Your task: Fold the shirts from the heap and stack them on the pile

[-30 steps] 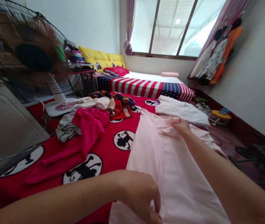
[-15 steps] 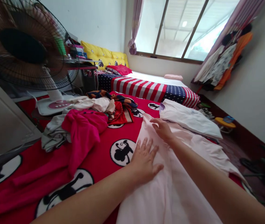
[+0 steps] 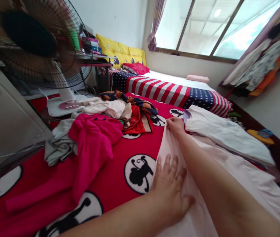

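Observation:
A pale pink garment (image 3: 171,144) is spread over a red blanket (image 3: 120,171) with round black-and-white monkey patches. My left hand (image 3: 168,191) lies flat on the garment near its left edge, fingers spread. At the garment's far corner, my right hand (image 3: 175,125) pinches the cloth between thumb and fingers. More of the pink cloth, wrinkled, extends to the right beneath my right forearm. Beyond it rests a folded white garment (image 3: 226,131) with a bit of lilac at its collar end.
To the left lie a bright pink garment (image 3: 93,135) and a heap of clothes, including a red-orange cloth (image 3: 138,120). A standing fan (image 3: 29,36) is close at the upper left. Behind are a bed (image 3: 164,93) and hanging clothes (image 3: 265,65).
My right hand has closed on the garment's far corner; it was open above it before. My left hand still lies flat on the cloth. The view has turned slightly left.

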A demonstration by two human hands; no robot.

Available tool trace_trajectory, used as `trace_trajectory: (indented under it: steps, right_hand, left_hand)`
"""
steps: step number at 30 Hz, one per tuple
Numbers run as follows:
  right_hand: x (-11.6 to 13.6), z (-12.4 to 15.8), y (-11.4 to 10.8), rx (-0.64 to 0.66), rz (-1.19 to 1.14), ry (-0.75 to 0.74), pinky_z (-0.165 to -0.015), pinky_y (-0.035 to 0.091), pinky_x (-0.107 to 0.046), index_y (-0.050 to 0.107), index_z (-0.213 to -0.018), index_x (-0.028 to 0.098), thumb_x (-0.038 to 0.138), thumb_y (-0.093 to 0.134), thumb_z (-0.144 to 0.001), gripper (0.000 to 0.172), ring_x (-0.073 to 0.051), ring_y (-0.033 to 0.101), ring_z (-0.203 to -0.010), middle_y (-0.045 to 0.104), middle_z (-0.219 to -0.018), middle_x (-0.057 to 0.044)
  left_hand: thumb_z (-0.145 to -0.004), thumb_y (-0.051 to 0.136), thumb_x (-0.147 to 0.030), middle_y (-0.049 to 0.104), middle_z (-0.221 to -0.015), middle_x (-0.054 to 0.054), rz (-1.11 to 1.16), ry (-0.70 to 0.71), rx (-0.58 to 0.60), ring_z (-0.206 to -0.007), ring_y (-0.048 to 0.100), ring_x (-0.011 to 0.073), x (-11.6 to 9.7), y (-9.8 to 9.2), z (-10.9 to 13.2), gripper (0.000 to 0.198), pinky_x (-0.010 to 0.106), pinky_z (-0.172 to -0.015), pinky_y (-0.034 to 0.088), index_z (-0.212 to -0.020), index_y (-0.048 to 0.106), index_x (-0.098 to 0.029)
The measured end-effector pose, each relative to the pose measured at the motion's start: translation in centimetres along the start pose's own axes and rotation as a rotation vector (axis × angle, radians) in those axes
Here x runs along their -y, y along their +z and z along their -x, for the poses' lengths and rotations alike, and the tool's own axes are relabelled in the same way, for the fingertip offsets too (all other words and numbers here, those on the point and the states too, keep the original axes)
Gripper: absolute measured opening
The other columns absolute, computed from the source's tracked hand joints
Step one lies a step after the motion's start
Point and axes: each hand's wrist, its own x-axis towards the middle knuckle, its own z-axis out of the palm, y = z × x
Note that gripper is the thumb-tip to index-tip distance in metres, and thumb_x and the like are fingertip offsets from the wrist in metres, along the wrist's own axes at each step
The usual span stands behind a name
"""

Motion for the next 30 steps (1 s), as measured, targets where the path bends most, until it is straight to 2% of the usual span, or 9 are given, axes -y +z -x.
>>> trace_trajectory:
  steps: [3,6,8,12,16,19,22,26,30]
  right_hand:
    - [0.0,0.6,1.1,0.013,-0.063,-0.038,-0.076,0.047,-0.030,0.067,-0.091,0.018,0.025,0.055,-0.078,0.018,-0.021,0.065,-0.084,0.071,-0.080,-0.006]
    - [-0.1,1.8,0.4,0.034,-0.164,-0.114,-0.073,0.049,-0.029,0.060,-0.109,0.016,0.022,0.061,-0.074,0.035,-0.018,0.065,-0.080,0.071,-0.087,-0.006]
    - [-0.8,3.5,-1.2,0.023,-0.231,-0.169,-0.074,0.050,-0.029,0.054,-0.117,0.015,0.022,0.059,-0.076,0.042,-0.016,0.065,-0.082,0.070,-0.094,-0.007]
    - [-4.5,9.4,-5.7,-0.113,-0.335,-0.230,-0.078,0.051,-0.034,0.059,-0.106,0.015,0.026,0.054,-0.078,0.030,-0.019,0.064,-0.088,0.067,-0.100,-0.010]
    - [-9.0,16.2,-9.8,-0.184,-0.192,-0.151,-0.081,0.050,-0.039,0.063,-0.099,0.017,0.032,0.055,-0.079,0.027,-0.023,0.062,-0.095,0.066,-0.105,-0.011]
    - [-10.6,20.7,-12.0,-0.196,-0.102,-0.137,-0.085,0.048,-0.040,0.063,-0.101,0.018,0.035,0.054,-0.082,0.026,-0.023,0.061,-0.098,0.066,-0.103,-0.009]
    - [-10.5,24.5,-13.4,-0.172,-0.065,-0.187,-0.090,0.046,-0.041,0.063,-0.099,0.019,0.030,0.056,-0.081,0.023,-0.024,0.060,-0.102,0.065,-0.105,-0.009]
    - [-8.8,28.8,-14.6,-0.070,-0.093,-0.253,-0.094,0.045,-0.042,0.063,-0.097,0.022,0.023,0.055,-0.082,0.017,-0.023,0.059,-0.105,0.063,-0.108,-0.008]
    - [-6.4,32.7,-14.8,0.072,-0.169,-0.332,-0.090,0.049,-0.037,0.061,-0.106,0.023,0.016,0.052,-0.083,0.026,-0.019,0.062,-0.100,0.061,-0.114,-0.008]
  left_hand:
    - [-0.089,0.030,-0.061,0.003,-0.158,0.013,-0.026,-0.015,0.028,-0.144,-0.007,0.0329,0.0,0.0,-0.3,0.076,0.058,-0.115,-0.003,-0.151,0.019,-0.017]
    - [-0.088,0.031,-0.063,0.007,-0.158,0.013,-0.070,-0.021,0.021,-0.145,-0.003,0.0340,0.1,0.4,-0.4,0.075,0.059,-0.114,-0.001,-0.148,0.029,-0.019]
    - [-0.088,0.030,-0.064,0.011,-0.158,0.012,-0.092,-0.010,-0.016,-0.145,0.000,0.0340,0.3,0.7,-0.5,0.073,0.059,-0.114,0.001,-0.147,0.031,-0.021]
    - [-0.087,0.032,-0.064,0.017,-0.157,0.010,-0.131,0.013,-0.074,-0.145,0.003,0.0328,0.5,1.1,-0.4,0.072,0.058,-0.115,0.002,-0.146,0.033,-0.023]
    - [-0.087,0.033,-0.064,0.019,-0.157,0.011,-0.171,0.013,-0.080,-0.145,0.005,0.0320,0.6,1.2,-0.3,0.071,0.056,-0.115,0.002,-0.144,0.037,-0.022]
    - [-0.088,0.032,-0.064,0.019,-0.157,0.011,-0.200,0.016,-0.063,-0.145,0.007,0.0318,0.6,1.2,-0.3,0.070,0.055,-0.115,0.003,-0.144,0.037,-0.022]
    - [-0.088,0.034,-0.062,0.020,-0.156,0.012,-0.235,0.017,-0.058,-0.145,0.009,0.0320,0.6,1.1,-0.3,0.069,0.055,-0.115,0.006,-0.144,0.037,-0.022]
    - [-0.089,0.034,-0.060,0.022,-0.156,0.013,-0.278,0.022,-0.055,-0.144,0.013,0.0326,0.3,1.0,-0.4,0.068,0.054,-0.114,0.009,-0.144,0.037,-0.021]
    - [-0.091,0.033,-0.057,0.020,-0.156,0.015,-0.307,0.022,-0.004,-0.144,0.011,0.0316,0.1,0.8,0.4,0.067,0.051,-0.115,0.010,-0.145,0.035,-0.018]
